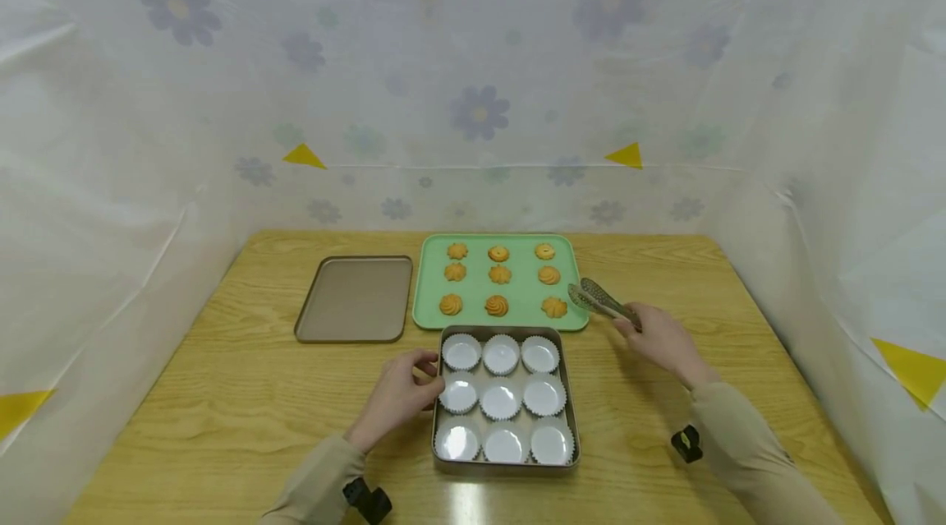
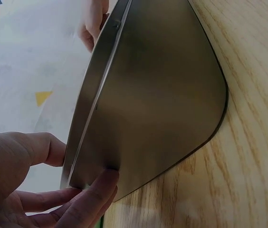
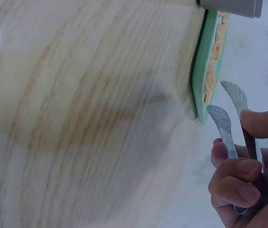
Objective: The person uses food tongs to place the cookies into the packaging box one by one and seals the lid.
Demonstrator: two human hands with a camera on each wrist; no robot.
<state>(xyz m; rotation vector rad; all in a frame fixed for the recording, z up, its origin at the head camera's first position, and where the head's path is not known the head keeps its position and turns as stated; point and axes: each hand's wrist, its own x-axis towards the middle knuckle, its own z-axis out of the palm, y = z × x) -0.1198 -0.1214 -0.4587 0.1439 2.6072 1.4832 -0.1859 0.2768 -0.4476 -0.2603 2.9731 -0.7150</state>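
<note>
In front of the green tray [image 1: 476,289], the left grip [image 1: 399,388] pinches the square tin [image 1: 506,470] of paper liners [image 1: 500,399] — likely to steady it. At the tray's right, the right grip [image 1: 663,338] is clamped on perforated tongs [image 3: 226,134] — tips parted near its piped cookies [image 1: 548,275].

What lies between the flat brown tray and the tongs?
In the head view, the green tray with nine cookies lies between them.
</note>
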